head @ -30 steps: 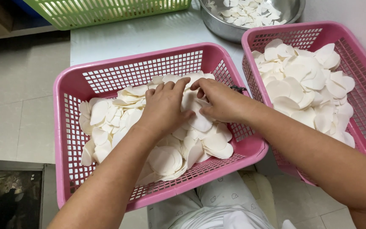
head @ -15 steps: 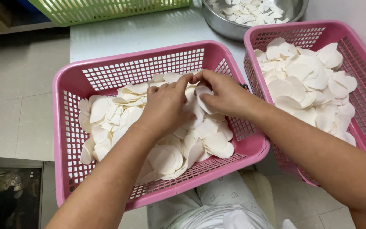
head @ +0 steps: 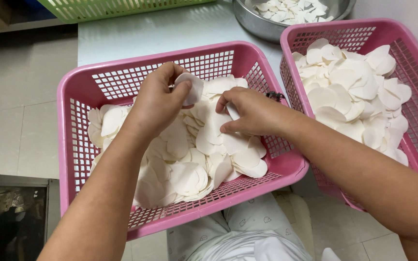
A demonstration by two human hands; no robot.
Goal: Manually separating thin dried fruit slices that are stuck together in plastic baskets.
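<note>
Two bare hands low inside a pink slotted basket [head: 81, 145] heaped with thin white round wafers [head: 180, 159]. Left hand [head: 158, 104] raised near the basket's far wall, grip closed in a pinch, thumb and fingertips clamped on a single white wafer [head: 192, 87] lifted clear of the heap and tilted. Right hand [head: 250, 113] just beside it, palm down, resting on the pile, fingers curled shut around the edge of another wafer [head: 231, 111]; how firmly held, not clear. Hands close together, not touching, a narrow gap between them over the middle of the heap. Heap spread from the left wall to the right wall, thinner toward the near rim, where bare mesh shows. Open room mainly along the far left corner of the basket, mesh floor visible there. Second pink basket [head: 412, 58] to the right, also piled with white wafers, its left rim just beside the first basket's right rim. Metal bowl [head: 262, 26] with more wafers behind, near the top edge. Green basket [head: 97, 7] at the top left. Pale worktop [head: 136, 34] bare between green basket and bowl. Tiled floor [head: 10, 121] to the left, well apart from the hands.
</note>
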